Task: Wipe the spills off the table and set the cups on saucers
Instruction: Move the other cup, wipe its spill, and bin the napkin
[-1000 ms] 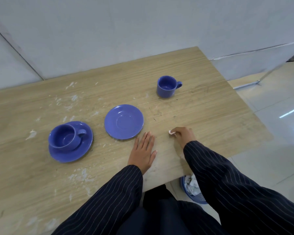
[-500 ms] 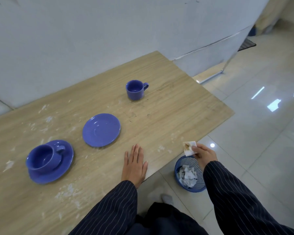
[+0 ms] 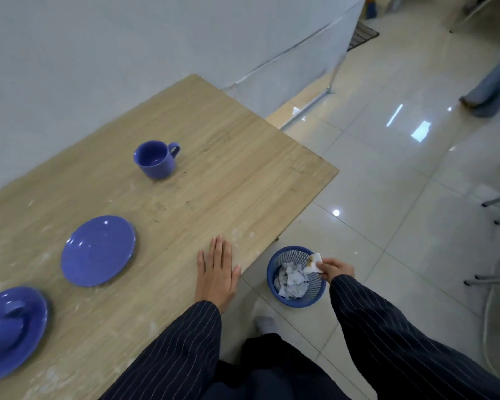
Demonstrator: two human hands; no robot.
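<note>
Since a moment ago my right hand [image 3: 337, 269] has carried the stained tissue [image 3: 313, 263], pinched, over the wastebasket [image 3: 274, 261]. My left hand [image 3: 216, 272] lies flat and open on the table [image 3: 214, 134]. I should release it squarely above the middle.

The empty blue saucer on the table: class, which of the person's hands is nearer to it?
Left. The left hand lies flat on the table just right of the empty saucer. The right hand is off the table, holding a tissue over the waste basket.
</note>
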